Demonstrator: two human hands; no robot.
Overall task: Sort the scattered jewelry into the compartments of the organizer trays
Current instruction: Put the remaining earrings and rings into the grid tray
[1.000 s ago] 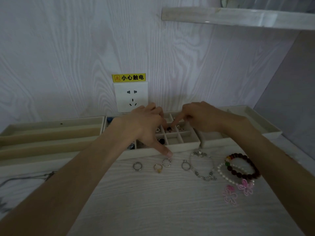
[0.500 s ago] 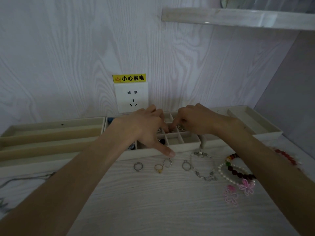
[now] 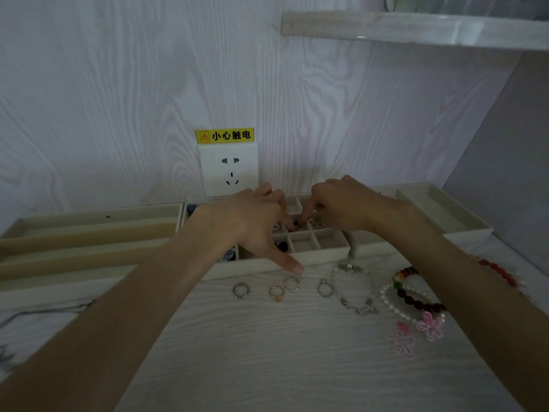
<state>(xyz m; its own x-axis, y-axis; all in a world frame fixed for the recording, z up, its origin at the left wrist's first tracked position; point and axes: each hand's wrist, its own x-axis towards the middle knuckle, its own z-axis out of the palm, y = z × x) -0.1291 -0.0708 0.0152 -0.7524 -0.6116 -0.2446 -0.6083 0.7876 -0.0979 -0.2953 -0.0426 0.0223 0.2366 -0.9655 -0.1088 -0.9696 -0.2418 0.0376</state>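
Partway done. Few small pieces already in the grid tray [image 3: 332,254]; four rings [image 3: 240,290], chain bracelet [image 3: 353,292], bead bracelets [image 3: 416,298], pink flowers [image 3: 416,334] still on the bench [image 3: 282,352]. Left hand [image 3: 252,224] and right hand [image 3: 341,203] over the compartments, fingers curled; holding anything, cannot tell.

Organizer trays [image 3: 89,233] run along the desk's [image 3: 267,352] back edge, below a wall socket [image 3: 228,169]. In front of them lie four rings [image 3: 240,290] in a row, with bracelets [image 3: 353,288] toward the right edge.
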